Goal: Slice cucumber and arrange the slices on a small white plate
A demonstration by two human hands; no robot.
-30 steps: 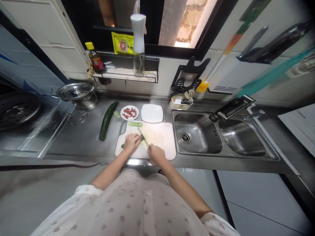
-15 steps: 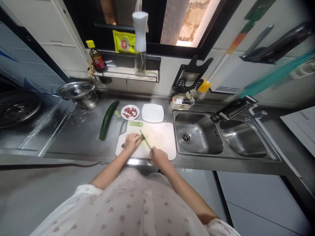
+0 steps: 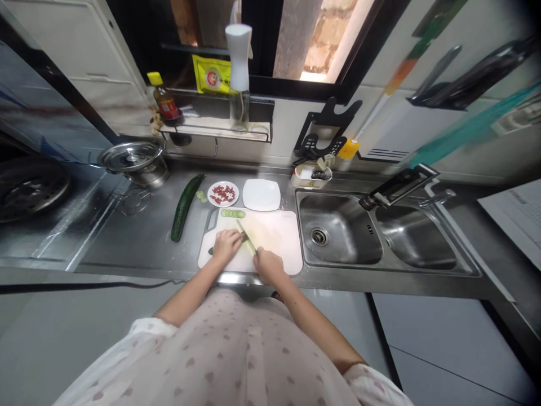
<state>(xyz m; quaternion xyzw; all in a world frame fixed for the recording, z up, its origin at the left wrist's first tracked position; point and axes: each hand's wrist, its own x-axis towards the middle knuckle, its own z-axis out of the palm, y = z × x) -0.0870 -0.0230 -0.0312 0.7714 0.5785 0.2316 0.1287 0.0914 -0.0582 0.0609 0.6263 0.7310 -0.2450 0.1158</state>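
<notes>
Both forearms [image 3: 188, 296] angle inward, left fingers [image 3: 234, 235] curled, right fingers [image 3: 259, 257] closed.

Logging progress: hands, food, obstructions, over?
Left hand holding dark green cucumber piece. Right hand gripping slim metal knife. Both over white rectangular cutting board. Nothing visibly obstructing.

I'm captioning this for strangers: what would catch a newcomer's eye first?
Probably the right hand holding a knife over the cutting board, with the left hand on a cucumber piece. Left of the board, a long cucumber lies on the counter. Above, a yellow packet shows beside a white-topped bottle.
</notes>
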